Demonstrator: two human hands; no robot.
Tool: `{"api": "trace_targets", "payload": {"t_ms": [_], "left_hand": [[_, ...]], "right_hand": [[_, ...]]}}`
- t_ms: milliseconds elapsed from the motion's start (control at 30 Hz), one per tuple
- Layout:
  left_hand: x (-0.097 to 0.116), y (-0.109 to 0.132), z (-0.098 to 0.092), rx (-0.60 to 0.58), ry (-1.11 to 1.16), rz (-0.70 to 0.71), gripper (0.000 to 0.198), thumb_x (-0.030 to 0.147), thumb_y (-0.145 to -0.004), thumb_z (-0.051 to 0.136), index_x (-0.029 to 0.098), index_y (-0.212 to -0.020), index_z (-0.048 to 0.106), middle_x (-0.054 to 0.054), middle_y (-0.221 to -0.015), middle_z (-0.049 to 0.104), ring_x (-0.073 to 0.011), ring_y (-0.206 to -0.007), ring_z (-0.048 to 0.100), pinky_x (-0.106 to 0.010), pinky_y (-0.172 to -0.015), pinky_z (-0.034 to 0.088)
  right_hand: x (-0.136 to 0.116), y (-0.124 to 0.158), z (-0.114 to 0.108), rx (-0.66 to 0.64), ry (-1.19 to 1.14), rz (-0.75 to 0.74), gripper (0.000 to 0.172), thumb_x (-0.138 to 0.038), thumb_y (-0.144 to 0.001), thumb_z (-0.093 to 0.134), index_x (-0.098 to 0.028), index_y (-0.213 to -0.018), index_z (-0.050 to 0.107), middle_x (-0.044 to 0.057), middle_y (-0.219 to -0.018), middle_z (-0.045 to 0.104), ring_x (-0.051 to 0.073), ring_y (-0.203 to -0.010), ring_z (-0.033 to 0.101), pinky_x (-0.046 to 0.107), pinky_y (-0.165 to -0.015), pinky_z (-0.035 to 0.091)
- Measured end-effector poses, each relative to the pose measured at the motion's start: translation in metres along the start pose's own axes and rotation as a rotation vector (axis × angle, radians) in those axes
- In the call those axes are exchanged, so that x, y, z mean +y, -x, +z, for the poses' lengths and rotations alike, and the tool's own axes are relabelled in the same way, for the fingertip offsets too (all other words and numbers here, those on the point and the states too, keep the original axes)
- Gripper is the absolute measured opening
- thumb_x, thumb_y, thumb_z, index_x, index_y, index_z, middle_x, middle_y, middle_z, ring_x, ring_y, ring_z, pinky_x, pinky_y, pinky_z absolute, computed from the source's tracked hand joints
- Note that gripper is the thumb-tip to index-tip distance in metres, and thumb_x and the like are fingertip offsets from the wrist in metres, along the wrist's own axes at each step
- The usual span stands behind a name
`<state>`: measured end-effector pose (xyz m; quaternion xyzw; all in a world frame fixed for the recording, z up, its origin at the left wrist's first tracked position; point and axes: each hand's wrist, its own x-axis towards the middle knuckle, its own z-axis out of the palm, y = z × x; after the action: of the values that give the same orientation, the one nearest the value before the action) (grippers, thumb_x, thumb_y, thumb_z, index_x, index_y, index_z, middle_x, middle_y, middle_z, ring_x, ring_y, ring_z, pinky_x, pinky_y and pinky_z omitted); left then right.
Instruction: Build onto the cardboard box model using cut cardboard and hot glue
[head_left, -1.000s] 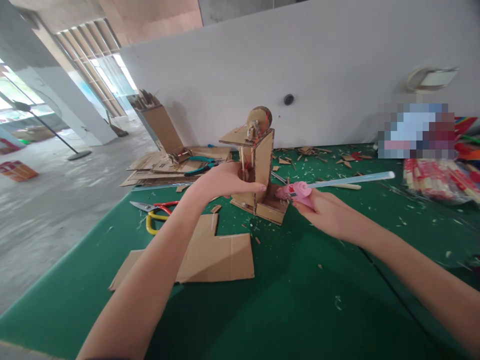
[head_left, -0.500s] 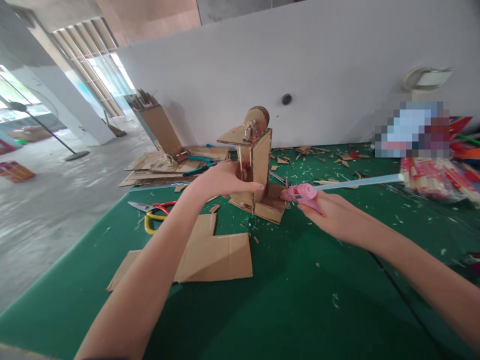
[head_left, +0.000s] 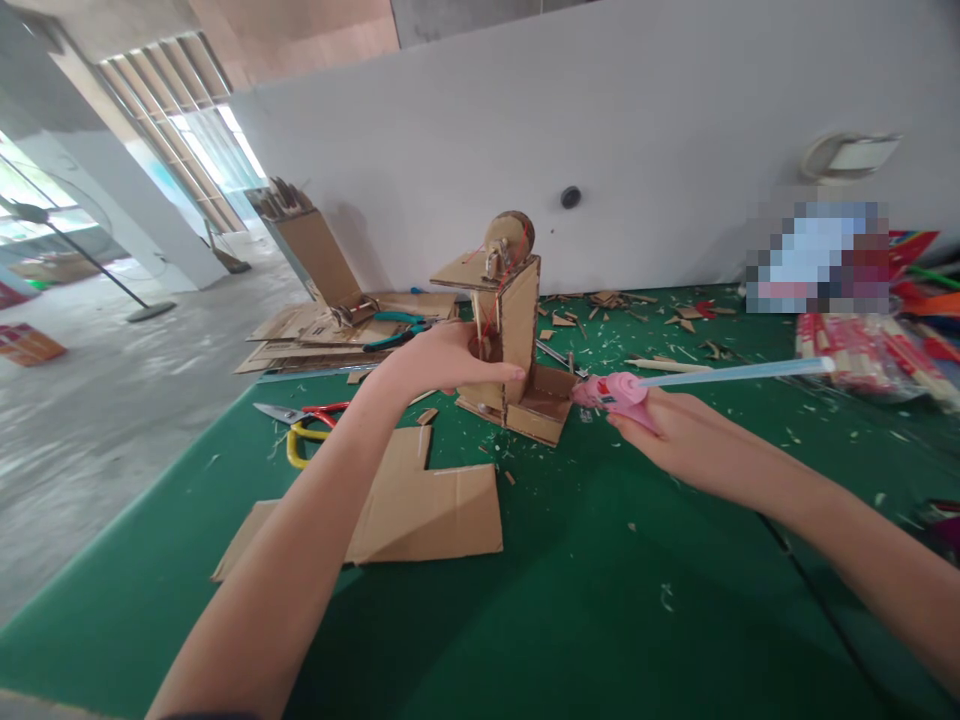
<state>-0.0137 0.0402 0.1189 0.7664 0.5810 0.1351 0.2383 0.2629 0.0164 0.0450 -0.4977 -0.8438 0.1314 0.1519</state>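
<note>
A cardboard model [head_left: 521, 320] with a round drum and red string on top stands upright on the green table. My left hand [head_left: 442, 362] grips its lower upright from the left, with the thumb along the near side; some fingers are hidden behind the cardboard. In my right hand [head_left: 667, 430] is a pink hot glue gun [head_left: 622, 392], a long clear glue stick [head_left: 742, 373] jutting from its rear. The gun's nozzle end is close to the right edge of the model's base; I cannot tell whether they touch.
Scissors [head_left: 300, 435] with red and yellow handles lie left, near a cut cardboard sheet [head_left: 442, 510]. Teal-handled pliers [head_left: 401, 328] rest by stacked cardboard [head_left: 277, 345]. Scraps litter the table [head_left: 600, 600] before the white wall [head_left: 660, 150]. Packaged sticks [head_left: 862, 360] are at right.
My right hand has drawn the glue gun slightly to the right, away from the model's base. The left hand keeps its hold on the model.
</note>
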Motion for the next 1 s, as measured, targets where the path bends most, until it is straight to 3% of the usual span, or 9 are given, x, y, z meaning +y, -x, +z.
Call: {"api": "trace_targets", "payload": {"t_ms": [267, 367, 600, 833, 1000], "left_hand": [[0.003, 0.001, 0.000, -0.016, 0.011, -0.030, 0.077, 0.069, -0.063, 0.060, 0.030, -0.128, 0.052, -0.005, -0.118, 0.064, -0.0259, -0.091, 0.064, -0.030, -0.061, 0.052], [0.003, 0.001, 0.000, -0.022, 0.014, -0.029, 0.077, 0.069, -0.063, 0.060, 0.029, -0.128, 0.052, -0.006, -0.116, 0.065, -0.0259, -0.089, 0.065, -0.029, -0.059, 0.052], [0.002, 0.000, 0.000, -0.009, -0.002, 0.003, 0.075, 0.066, -0.065, 0.061, 0.027, -0.128, 0.051, -0.006, -0.117, 0.065, -0.0259, -0.092, 0.064, -0.030, -0.065, 0.052], [0.001, -0.001, 0.000, 0.016, -0.044, 0.062, 0.071, 0.065, -0.067, 0.059, 0.027, -0.126, 0.055, -0.005, -0.110, 0.068, -0.0260, -0.090, 0.064, -0.033, -0.072, 0.049], [-0.005, -0.004, 0.000, 0.004, -0.031, 0.047, 0.070, 0.065, -0.065, 0.061, 0.026, -0.123, 0.058, -0.006, -0.107, 0.068, -0.0260, -0.086, 0.064, -0.032, -0.066, 0.049]], "right_hand": [[-0.008, 0.005, -0.007, -0.038, -0.037, 0.007, 0.030, -0.038, -0.095, 0.032, -0.023, -0.109, 0.054, 0.009, -0.104, 0.065, 0.024, -0.089, 0.063, 0.034, -0.074, 0.046], [-0.004, 0.000, -0.002, -0.032, -0.015, -0.015, 0.030, -0.039, -0.095, 0.033, -0.023, -0.109, 0.054, 0.008, -0.093, 0.065, 0.023, -0.078, 0.062, 0.033, -0.066, 0.045], [-0.001, -0.019, 0.012, 0.001, 0.048, -0.003, 0.031, -0.045, -0.093, 0.033, -0.022, -0.078, 0.047, 0.005, -0.068, 0.057, 0.018, -0.056, 0.053, 0.031, -0.051, 0.035], [-0.013, -0.028, 0.009, 0.006, 0.028, 0.029, 0.026, -0.043, -0.092, 0.036, -0.022, -0.080, 0.046, 0.003, -0.065, 0.057, 0.017, -0.053, 0.050, 0.028, -0.048, 0.032], [-0.019, -0.030, 0.010, 0.086, -0.027, -0.001, 0.021, -0.039, -0.091, 0.040, -0.021, -0.091, 0.052, 0.004, -0.071, 0.061, 0.017, -0.059, 0.055, 0.028, -0.052, 0.037]]}}
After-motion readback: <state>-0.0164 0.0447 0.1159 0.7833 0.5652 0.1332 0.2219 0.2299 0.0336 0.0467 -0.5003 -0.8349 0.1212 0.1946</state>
